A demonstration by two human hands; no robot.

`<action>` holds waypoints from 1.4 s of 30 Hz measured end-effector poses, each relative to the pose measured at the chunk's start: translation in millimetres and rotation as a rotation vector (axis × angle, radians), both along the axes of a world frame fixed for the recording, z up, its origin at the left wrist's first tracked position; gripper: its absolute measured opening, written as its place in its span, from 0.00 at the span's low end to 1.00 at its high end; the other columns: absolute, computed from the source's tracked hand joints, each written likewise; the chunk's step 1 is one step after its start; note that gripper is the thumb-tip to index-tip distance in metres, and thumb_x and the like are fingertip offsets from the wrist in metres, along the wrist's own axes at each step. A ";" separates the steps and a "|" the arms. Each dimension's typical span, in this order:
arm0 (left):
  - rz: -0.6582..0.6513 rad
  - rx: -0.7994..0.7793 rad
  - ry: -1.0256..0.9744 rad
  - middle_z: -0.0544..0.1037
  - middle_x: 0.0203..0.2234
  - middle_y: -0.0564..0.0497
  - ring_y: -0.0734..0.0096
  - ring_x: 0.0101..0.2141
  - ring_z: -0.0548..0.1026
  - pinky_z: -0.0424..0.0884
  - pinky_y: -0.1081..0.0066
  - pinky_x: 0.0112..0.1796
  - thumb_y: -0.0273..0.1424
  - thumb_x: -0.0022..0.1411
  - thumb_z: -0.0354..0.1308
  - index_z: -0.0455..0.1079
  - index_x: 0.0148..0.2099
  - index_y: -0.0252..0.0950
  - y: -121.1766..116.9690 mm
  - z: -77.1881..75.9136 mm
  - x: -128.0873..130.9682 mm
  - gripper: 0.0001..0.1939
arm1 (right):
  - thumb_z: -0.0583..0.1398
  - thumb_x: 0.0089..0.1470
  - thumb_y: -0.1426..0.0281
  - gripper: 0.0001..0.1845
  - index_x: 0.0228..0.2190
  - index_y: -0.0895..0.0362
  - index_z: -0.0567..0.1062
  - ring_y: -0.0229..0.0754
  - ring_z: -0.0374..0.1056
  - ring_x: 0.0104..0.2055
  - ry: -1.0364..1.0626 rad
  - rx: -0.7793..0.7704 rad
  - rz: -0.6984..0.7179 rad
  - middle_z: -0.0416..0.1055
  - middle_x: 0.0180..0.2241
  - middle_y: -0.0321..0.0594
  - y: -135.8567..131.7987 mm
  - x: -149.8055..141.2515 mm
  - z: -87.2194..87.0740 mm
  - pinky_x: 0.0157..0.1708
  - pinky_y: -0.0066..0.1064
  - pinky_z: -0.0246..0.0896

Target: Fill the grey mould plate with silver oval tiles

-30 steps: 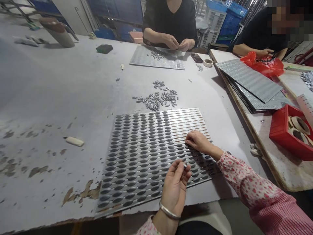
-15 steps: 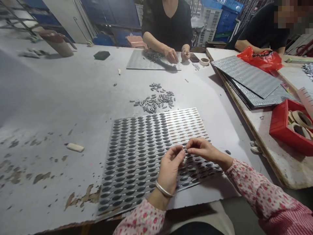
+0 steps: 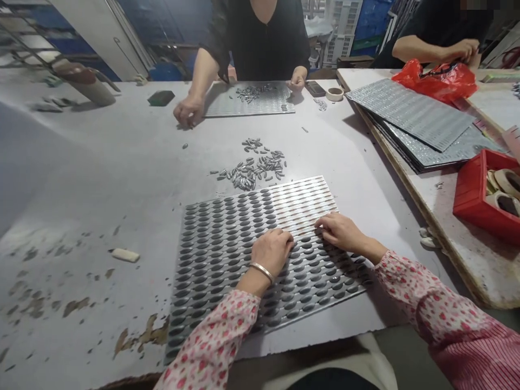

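1. The pale tabletop (image 3: 101,179) was the largest thing, its paint worn in patches at the near left.
2. A wood-edged side table (image 3: 442,222) ran along the right.
3. A co-worker in black (image 3: 266,38) was at the far edge, 1 arm reaching past a far board (image 3: 268,107) heaped with small pieces.
4. The near board (image 3: 303,197) lay flat on the tabletop, directly under both hands. Dark oval pieces (image 3: 227,254) covered its left and near parts; its far right section showed thin bright rows.
5. A stack of boards (image 3: 414,111) lay on the side table, between a red bag (image 3: 434,81) and a red box (image 3: 473,192) holding tape rolls (image 3: 507,181).
6. The left hand (image 3: 271,250) was over the middle of the near board, fingers curled down; I cannot tell whether they held a piece.
7. The right hand (image 3: 341,232) was just beside it, fingers bent and close together at the edge of the bright rows; their grip was hidden too.
8. A silver bracelet (image 3: 262,271) circled the left wrist.
9. Loose pieces (image 3: 245,176) lay scattered just beyond the near board.
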State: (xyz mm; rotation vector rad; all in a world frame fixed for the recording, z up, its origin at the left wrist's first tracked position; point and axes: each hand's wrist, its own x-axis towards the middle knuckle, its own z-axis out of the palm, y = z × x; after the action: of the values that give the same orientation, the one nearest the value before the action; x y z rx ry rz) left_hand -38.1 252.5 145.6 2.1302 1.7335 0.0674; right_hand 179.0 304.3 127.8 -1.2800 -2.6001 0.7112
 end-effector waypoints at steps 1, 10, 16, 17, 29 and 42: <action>0.001 0.007 0.017 0.75 0.34 0.46 0.63 0.38 0.69 0.62 0.68 0.36 0.33 0.62 0.50 0.72 0.36 0.39 -0.9 -1.2 0.5 0.10 | 0.57 0.52 0.75 0.08 0.36 0.57 0.71 0.41 0.63 0.35 0.061 -0.054 -0.040 0.70 0.30 0.39 0.4 0.2 0.4 0.36 0.30 0.56; 0.067 0.113 -0.036 0.72 0.35 0.48 0.64 0.39 0.68 0.62 0.69 0.34 0.33 0.63 0.48 0.68 0.40 0.39 -10.6 -4.5 2.9 0.09 | 0.60 0.52 0.65 0.09 0.27 0.58 0.72 0.33 0.61 0.25 0.339 -0.321 -0.229 0.68 0.23 0.32 0.4 1.0 -9.3 0.26 0.25 0.54; -0.020 0.037 0.009 0.73 0.34 0.47 0.64 0.38 0.68 0.62 0.68 0.34 0.34 0.63 0.48 0.72 0.36 0.39 -13.2 4.0 5.9 0.11 | 0.60 0.54 0.62 0.13 0.24 0.58 0.71 0.36 0.62 0.28 0.132 -0.105 -0.230 0.69 0.24 0.34 -2.4 -6.4 -9.9 0.29 0.27 0.50; -0.020 0.032 0.021 0.73 0.34 0.47 0.63 0.38 0.68 0.62 0.68 0.34 0.34 0.62 0.48 0.72 0.36 0.39 -13.1 3.6 6.7 0.11 | 0.59 0.55 0.62 0.13 0.24 0.57 0.71 0.37 0.62 0.29 0.074 -0.065 -0.223 0.69 0.25 0.35 -2.7 -6.7 -9.1 0.30 0.28 0.50; 0.008 0.080 -0.030 0.73 0.33 0.47 0.63 0.37 0.69 0.62 0.67 0.35 0.32 0.62 0.48 0.70 0.37 0.38 -11.3 9.3 15.5 0.09 | 0.58 0.56 0.60 0.15 0.24 0.57 0.69 0.41 0.62 0.33 -0.175 0.124 -0.142 0.70 0.26 0.37 -3.4 -1.4 -13.2 0.32 0.32 0.45; -0.005 0.016 0.044 0.73 0.34 0.46 0.62 0.39 0.70 0.63 0.67 0.35 0.36 0.62 0.49 0.70 0.35 0.37 -4.8 0.4 34.2 0.11 | 0.62 0.52 0.66 0.07 0.28 0.56 0.73 0.40 0.60 0.35 0.090 0.072 0.031 0.69 0.29 0.38 -7.7 6.8 -7.6 0.37 0.31 0.52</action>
State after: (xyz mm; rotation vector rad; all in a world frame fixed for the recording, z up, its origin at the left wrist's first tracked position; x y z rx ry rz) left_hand -3.9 247.7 146.0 2.1624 1.7581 0.0330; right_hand 185.7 296.6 120.2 -1.1616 -2.5541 0.6584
